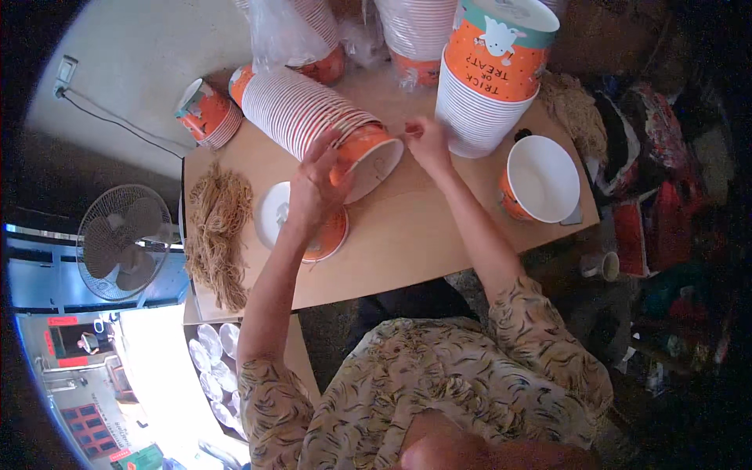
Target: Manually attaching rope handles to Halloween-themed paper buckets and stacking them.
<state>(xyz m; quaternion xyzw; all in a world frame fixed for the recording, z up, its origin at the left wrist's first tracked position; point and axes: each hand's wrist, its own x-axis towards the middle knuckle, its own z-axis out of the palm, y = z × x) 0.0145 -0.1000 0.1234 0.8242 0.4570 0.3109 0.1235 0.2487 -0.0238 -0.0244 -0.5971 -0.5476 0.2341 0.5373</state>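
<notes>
A long stack of nested paper buckets (301,110), white-rimmed with orange printed sides, lies on its side across the table. My left hand (317,184) grips the orange end bucket (362,150) of this stack, whose round end faces me and shows a thin curved string-like line. Just right of that end, my right hand (427,142) is raised with its fingertips pinched together; whatever they hold is too small to make out. Below my left wrist sits another orange bucket (335,237), partly covered by the forearm, beside a round white piece (271,213).
A tall upside-down bucket stack (482,113) stands at the back right, near a single upright bucket (543,178). Tan twine (215,235) lies at the left edge, below a short bucket stack (207,116). Plastic-wrapped stacks (417,35) stand behind. A fan (125,243) is left.
</notes>
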